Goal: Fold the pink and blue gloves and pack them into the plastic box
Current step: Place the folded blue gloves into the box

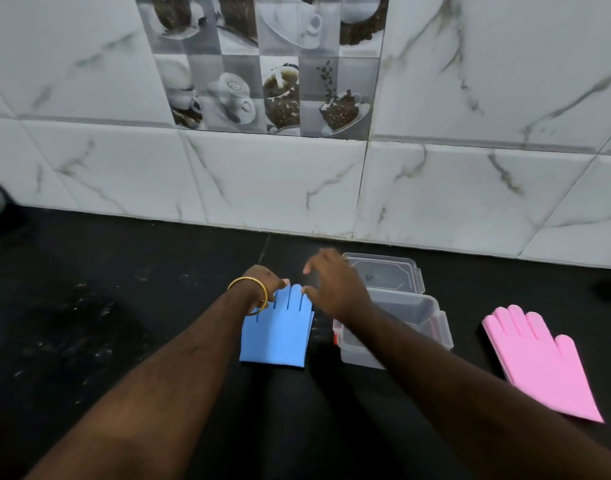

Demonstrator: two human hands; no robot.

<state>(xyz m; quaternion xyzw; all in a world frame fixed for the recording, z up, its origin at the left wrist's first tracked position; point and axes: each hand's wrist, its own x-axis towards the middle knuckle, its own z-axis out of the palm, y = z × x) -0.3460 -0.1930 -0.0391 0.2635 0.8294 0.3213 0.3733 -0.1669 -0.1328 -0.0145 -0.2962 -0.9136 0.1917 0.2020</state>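
On the black stone counter [124,323], the flat blue rubber glove [276,336] is pinched at its far fingertips by the left hand [262,277] (gold bangle [250,294] at the wrist). The right hand [335,289] is held above it, fingers loosely spread, gripping nothing. The clear plastic box [432,313] stands just right, its lid [383,271] behind; the pink rubber glove [539,358] lies flat at far right.

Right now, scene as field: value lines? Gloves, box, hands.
blue glove: flat on the black counter, fingers toward the wall
pink glove: flat, right of the box, untouched
plastic box: open, between the gloves; contents unclear
lid: behind the box
left hand: at blue glove's fingertips
right hand: fingers spread, at the same fingertips
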